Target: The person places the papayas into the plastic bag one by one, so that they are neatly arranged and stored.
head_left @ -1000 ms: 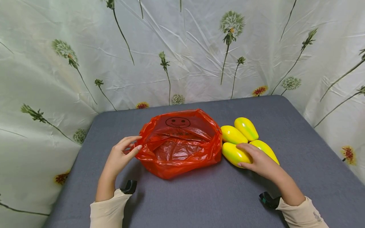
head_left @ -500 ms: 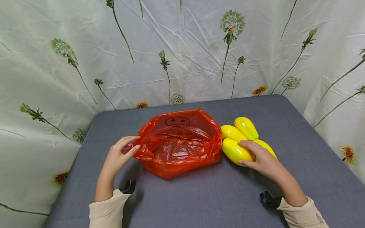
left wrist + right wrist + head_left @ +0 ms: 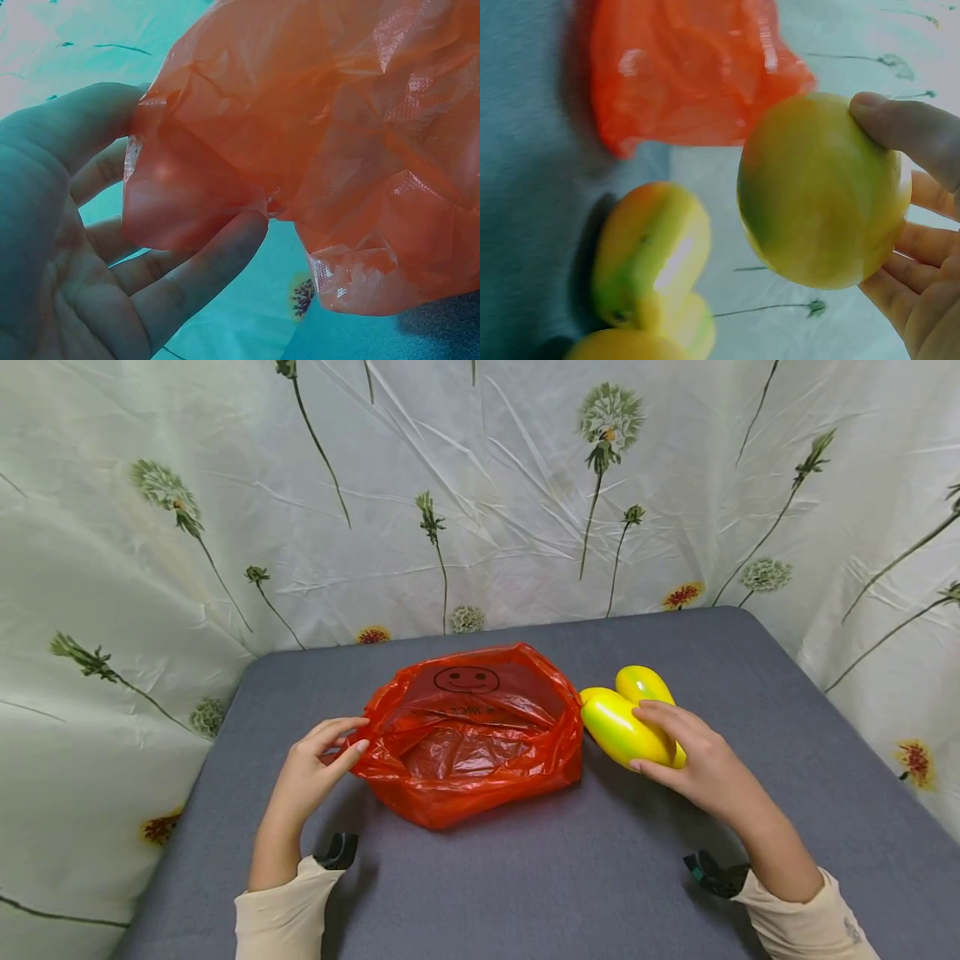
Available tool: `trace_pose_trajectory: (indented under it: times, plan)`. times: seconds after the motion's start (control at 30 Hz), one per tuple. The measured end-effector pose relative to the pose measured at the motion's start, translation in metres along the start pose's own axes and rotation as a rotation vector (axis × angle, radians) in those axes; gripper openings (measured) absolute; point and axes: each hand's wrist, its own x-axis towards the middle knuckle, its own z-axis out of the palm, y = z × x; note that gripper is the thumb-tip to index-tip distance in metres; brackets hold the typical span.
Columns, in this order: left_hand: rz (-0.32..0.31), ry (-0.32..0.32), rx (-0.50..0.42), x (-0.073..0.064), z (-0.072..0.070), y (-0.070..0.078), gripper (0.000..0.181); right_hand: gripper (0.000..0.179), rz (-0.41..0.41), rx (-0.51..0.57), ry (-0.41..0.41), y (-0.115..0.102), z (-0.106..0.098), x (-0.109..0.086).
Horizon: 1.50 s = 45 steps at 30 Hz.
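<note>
Red plastic bag: thin, crinkled, printed with a black smiley face on its far inner wall; sits open-mouthed on the grey tabletop, left of centre.

Left hand: at the bag's left rim. The grip is a pinch, thumb and forefinger closed on a fold of the red film; the left wrist view shows the film caught between thumb and fingers, the other fingers loosely bent behind it.

Right hand: just right of the bag, holding one yellow-green mango. The grip is wrapped about the fruit, thumb on the near side, fingers over the far side. In the right wrist view the held mango is lifted clear of the tabletop.

Other mangoes: on the tabletop behind the held one, just right of the bag, partly hidden by it; the right wrist view shows them lying close together below the raised fruit.

Backdrop: pale floral cloth hung behind and around the tabletop.

Sleeves: cream, on both forearms.
</note>
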Motion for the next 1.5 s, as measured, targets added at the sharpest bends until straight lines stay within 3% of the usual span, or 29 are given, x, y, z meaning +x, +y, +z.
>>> trace_pose_trajectory:
  times: [0.03,0.17,0.27,0.43,0.7,0.83,0.93,1.17,1.3,1.5]
  plan:
    - [0.001,0.000,-0.002,-0.001,-0.001,0.006,0.032,0.056,-0.012,0.000,0.010,-0.001,-0.001,0.002]
    - [-0.001,0.001,-0.009,-0.001,-0.001,0.007,0.031,0.057,-0.033,0.009,0.031,-0.006,-0.007,0.012]
    - [-0.002,0.000,-0.004,0.000,0.001,-0.003,0.032,0.059,-0.025,0.022,0.028,-0.012,-0.009,0.019]
    - [0.003,-0.009,0.010,0.001,0.001,-0.001,0.033,0.068,-0.011,0.076,-0.003,-0.022,-0.007,0.030]
    - [0.014,0.007,0.013,-0.003,-0.006,0.031,0.029,0.065,-0.112,0.168,-0.041,-0.036,0.009,0.061]
    - [0.012,0.009,0.029,-0.004,-0.007,0.036,0.028,0.064,-0.178,0.233,-0.051,-0.042,0.022,0.076]
    - [0.017,0.011,0.025,-0.003,-0.006,0.030,0.029,0.063,-0.192,0.266,-0.082,-0.047,0.033,0.085]
    - [0.012,0.008,0.010,0.000,-0.001,-0.001,0.032,0.059,-0.168,0.341,-0.222,-0.059,0.064,0.102]
    - [0.013,0.004,0.003,0.000,0.000,-0.004,0.032,0.057,-0.153,0.374,-0.300,-0.062,0.084,0.108]
    - [0.004,-0.001,0.011,0.001,0.000,-0.004,0.033,0.056,-0.119,0.338,-0.385,-0.066,0.113,0.116]
